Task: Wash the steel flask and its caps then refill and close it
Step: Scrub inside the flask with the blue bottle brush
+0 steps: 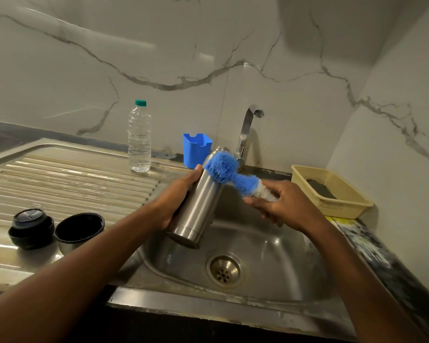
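Observation:
My left hand (174,199) grips the steel flask (198,209) around its body and holds it tilted over the sink basin (270,258), mouth pointing up and away. My right hand (280,204) grips the lower part of a blue and white bottle brush (230,175). Its blue bristle head lies against the flask's upper side near the neck. On the drainboard at the left stand two black caps: an inner stopper cap (31,227) and a cup-shaped outer cap (79,230) with its opening facing up.
A clear plastic water bottle (139,139) with a green lid stands at the back of the drainboard (60,174). A blue plastic holder (196,149) and the steel tap (245,132) sit behind the basin. A cream basket (332,191) sits at the right.

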The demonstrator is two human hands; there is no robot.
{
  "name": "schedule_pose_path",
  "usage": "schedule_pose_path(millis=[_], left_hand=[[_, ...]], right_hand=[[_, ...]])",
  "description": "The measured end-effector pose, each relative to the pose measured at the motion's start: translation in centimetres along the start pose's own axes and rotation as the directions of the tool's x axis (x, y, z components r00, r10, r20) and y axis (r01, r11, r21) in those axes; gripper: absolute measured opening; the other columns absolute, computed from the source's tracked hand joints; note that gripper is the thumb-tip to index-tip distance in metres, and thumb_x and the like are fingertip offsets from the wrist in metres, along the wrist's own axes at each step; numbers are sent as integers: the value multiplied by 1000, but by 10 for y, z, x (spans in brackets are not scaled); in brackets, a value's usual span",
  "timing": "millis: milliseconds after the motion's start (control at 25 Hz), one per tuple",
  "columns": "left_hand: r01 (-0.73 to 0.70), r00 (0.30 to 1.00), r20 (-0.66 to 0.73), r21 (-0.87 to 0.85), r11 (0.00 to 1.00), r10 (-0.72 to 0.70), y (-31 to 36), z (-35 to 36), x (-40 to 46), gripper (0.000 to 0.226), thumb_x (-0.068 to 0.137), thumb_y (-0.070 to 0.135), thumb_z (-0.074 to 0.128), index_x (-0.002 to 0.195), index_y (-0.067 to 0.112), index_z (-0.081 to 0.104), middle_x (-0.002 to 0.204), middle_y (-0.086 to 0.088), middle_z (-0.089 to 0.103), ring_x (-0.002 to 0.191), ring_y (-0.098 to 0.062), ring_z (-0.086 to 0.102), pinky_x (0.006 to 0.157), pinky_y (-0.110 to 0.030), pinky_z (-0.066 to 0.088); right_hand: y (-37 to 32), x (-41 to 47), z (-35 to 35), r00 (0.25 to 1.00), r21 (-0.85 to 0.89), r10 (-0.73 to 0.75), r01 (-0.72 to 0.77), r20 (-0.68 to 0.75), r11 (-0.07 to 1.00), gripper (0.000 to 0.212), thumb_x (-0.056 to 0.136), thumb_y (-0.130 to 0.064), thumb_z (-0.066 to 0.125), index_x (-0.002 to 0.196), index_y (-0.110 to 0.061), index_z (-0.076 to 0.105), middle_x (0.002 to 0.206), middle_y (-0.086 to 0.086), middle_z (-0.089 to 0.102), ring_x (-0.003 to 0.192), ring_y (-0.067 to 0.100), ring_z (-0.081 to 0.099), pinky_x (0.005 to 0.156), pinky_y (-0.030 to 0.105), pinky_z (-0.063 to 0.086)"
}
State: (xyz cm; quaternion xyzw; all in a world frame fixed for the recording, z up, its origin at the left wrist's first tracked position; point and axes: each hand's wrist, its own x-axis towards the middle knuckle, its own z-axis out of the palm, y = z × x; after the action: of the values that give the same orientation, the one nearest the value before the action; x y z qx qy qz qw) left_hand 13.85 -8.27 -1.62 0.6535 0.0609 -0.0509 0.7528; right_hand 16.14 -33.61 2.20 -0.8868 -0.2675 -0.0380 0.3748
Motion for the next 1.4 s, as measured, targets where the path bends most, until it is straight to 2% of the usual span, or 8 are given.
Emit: schedule_pose_path(millis=[160,320,520,720,920,1120,1280,1400], left_hand=[[-24,1000,-5,-8,1000,24,1,-1,1,52,96,64,51,116,17,61,90,-16,78,75,-31,75,66,-40,64],[-10,1000,-19,-9,1000,9,0,-1,2,60,93,68,54,119,15,61,102,-23,76,86,-37,75,81,-50,63],[-26,999,-27,-1,1000,26,-2,-5,4,50,95,67,50,114,22,62,92,-14,79,81,-30,76,72,-42,64],[-8,998,-59,-31,999,6,-2,-4,6,58,94,70,52,118,19,62,100,-20,77,91,-38,76,78,-47,63],[-32,992,-122,-82,996,22,-1,-10,8,51,99,65,44,114,19,60,98,-13,75,73,-23,77,59,-34,60],[-13,991,-131,-110,994,-2,-1,-10,9,65,96,69,49,133,17,57,104,-17,76,81,-29,78,64,-38,61],[-8,993,-118,-158,987,-11,-2,-12,9,57,97,68,48,123,18,56,106,-19,73,85,-31,77,72,-43,62],[29,989,-135,-195,980,-56,-4,-14,12,63,95,70,50,128,16,56,109,-20,73,91,-34,77,78,-48,62]], right_hand=[[-2,-3,4,964,74,3,-23,265,997,20,87,-40,76,105,-38,68,73,9,73,54,20,62,54,35,55],[0,0,3,998,10,-20,19,55,1000,23,86,-43,76,107,-42,66,67,-5,72,50,10,62,50,29,54],[-2,-4,4,931,67,4,-31,366,997,20,91,-39,73,109,-31,68,73,9,73,55,17,62,54,32,55],[-1,0,4,990,-94,-12,26,143,995,12,93,-44,70,102,-44,61,67,-11,71,53,4,62,56,29,55],[-9,-7,8,896,86,-33,-6,444,996,12,92,-34,74,102,-36,69,71,6,71,57,18,62,55,29,54],[-3,-1,9,959,-7,-23,26,282,1000,21,90,-42,74,109,-34,68,70,4,71,54,13,61,55,32,53],[-8,-6,7,856,143,-28,-53,516,988,8,93,-29,74,100,-29,72,72,10,70,54,15,60,54,26,54],[-5,-4,8,880,88,-25,-20,475,996,10,92,-29,75,101,-31,71,72,8,71,54,13,61,54,26,54]])
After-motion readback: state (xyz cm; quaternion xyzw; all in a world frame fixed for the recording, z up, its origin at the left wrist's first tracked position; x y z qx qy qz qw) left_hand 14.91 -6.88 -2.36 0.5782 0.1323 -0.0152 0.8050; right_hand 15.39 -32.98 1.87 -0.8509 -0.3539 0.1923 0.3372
